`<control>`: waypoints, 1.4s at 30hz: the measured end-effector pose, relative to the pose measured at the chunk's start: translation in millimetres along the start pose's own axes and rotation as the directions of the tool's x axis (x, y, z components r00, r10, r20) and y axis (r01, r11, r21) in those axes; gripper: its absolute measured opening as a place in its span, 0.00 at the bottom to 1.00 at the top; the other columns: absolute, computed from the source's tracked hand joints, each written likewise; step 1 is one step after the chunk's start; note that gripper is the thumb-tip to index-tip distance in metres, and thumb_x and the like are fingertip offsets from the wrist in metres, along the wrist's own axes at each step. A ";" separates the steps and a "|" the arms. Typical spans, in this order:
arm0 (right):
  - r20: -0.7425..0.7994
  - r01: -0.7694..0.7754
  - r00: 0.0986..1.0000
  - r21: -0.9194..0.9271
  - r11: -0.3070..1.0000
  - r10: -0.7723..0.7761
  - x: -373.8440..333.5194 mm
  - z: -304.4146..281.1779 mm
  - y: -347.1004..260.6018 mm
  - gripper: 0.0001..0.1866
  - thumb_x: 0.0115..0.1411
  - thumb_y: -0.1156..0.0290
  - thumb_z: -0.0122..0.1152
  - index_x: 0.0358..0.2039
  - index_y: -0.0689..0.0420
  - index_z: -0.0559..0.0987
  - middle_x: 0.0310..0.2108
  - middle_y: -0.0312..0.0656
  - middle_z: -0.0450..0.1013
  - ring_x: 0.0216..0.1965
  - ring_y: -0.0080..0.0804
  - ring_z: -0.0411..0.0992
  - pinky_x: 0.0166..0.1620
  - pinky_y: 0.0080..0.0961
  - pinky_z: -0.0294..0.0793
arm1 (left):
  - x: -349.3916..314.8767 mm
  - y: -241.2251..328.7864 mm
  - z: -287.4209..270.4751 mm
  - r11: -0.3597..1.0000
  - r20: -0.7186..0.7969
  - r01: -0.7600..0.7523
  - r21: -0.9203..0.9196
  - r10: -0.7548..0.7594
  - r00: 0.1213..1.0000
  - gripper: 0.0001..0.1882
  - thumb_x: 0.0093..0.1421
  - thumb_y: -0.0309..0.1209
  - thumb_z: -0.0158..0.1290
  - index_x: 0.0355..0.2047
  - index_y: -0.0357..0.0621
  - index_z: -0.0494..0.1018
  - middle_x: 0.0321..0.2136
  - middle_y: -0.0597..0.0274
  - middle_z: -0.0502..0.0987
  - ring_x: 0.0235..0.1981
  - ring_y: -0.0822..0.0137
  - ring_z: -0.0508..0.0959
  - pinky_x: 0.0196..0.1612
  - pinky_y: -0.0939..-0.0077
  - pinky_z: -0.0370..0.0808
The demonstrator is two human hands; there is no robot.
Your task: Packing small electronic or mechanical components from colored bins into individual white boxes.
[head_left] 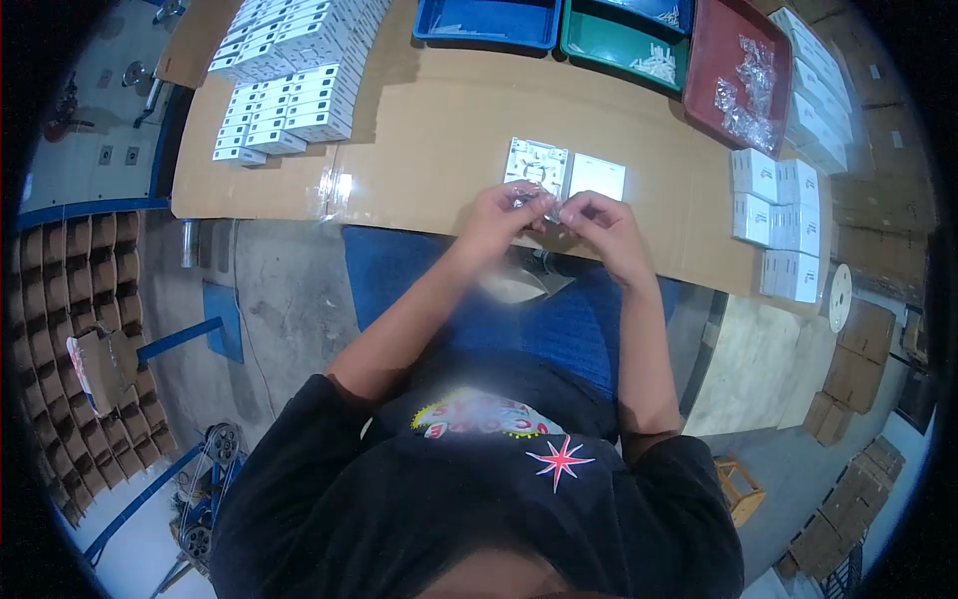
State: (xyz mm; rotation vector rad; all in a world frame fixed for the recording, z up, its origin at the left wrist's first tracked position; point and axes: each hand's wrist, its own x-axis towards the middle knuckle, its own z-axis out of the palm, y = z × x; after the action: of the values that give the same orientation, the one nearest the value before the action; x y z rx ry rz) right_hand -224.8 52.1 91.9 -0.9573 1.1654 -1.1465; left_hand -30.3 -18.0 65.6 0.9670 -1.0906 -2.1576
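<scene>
At the near edge of the cardboard-covered table, my left hand [499, 222] and my right hand [611, 232] are close together, both with fingers pinched. Between their fingertips is a small, shiny, clear plastic bag [545, 203]; its contents are too small to make out. Just beyond my left fingers lies a white square piece printed with small drawings [537, 162], partly covered by them. Beside it, past my right fingers, a plain white square [598, 177] lies flat. Whether the two are joined cannot be made out.
Stacked small white boxes [299, 90] fill the table's far left. A blue tray [487, 42], a green tray [599, 62] with white pieces and a red tray [707, 110] with clear bags stand at the back. More white boxes [795, 228] line the right edge.
</scene>
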 end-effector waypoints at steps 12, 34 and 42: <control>-0.196 -0.061 0.980 -0.143 0.988 0.032 6.8 13.0 14.9 0.04 0.62 0.75 0.66 0.34 0.61 0.82 0.29 0.31 0.77 0.29 0.14 0.70 0.33 0.14 0.69 | -7.9 -1.5 -0.3 0.955 -0.040 -0.159 0.250 0.174 0.984 0.16 0.72 0.41 0.54 0.45 0.40 0.81 0.31 0.69 0.81 0.30 0.79 0.75 0.35 0.83 0.72; -0.077 -0.084 0.994 -0.110 0.990 0.076 5.5 11.0 15.5 0.05 0.64 0.73 0.67 0.37 0.61 0.83 0.28 0.29 0.75 0.29 0.13 0.69 0.32 0.14 0.68 | -6.0 15.2 -13.7 0.869 0.001 -0.254 0.425 0.280 0.960 0.14 0.68 0.31 0.57 0.53 0.43 0.80 0.41 0.67 0.79 0.37 0.76 0.77 0.41 0.80 0.74; -0.047 -0.005 0.999 -0.090 0.996 0.001 6.1 6.8 20.6 0.09 0.65 0.73 0.65 0.44 0.61 0.85 0.32 0.32 0.78 0.32 0.15 0.72 0.35 0.14 0.71 | -7.1 20.3 -12.2 0.279 0.330 -0.536 0.797 0.541 0.773 0.30 0.51 0.35 0.70 0.56 0.45 0.77 0.43 0.54 0.80 0.42 0.55 0.80 0.50 0.63 0.76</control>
State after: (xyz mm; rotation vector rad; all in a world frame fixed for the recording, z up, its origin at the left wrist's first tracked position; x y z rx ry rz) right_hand -214.7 49.8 71.9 -1.0020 1.2646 -1.1269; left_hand -13.7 -29.4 80.1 0.7541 -2.2244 -0.9211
